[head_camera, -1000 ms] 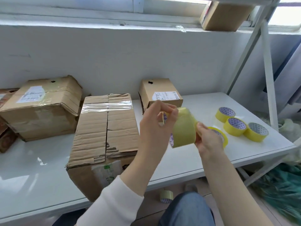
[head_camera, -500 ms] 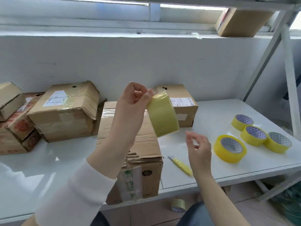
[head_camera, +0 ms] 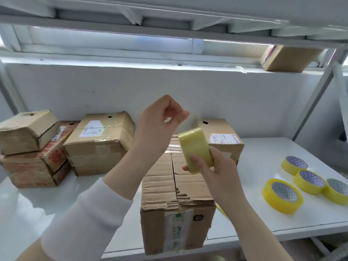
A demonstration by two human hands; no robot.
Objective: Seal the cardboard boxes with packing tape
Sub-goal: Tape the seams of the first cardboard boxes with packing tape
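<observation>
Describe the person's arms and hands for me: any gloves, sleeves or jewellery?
No gloves or jewellery show on the left hand or right hand. The left arm wears a white long sleeve that ends partway up the forearm. The right arm is uncovered as far as the picture reaches.

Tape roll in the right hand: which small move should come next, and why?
Probably lower the tape roll onto the front box, whose centre seam looks untaped. The right hand grips the roll; the left hand pinches above it, perhaps the tape's end.
</observation>
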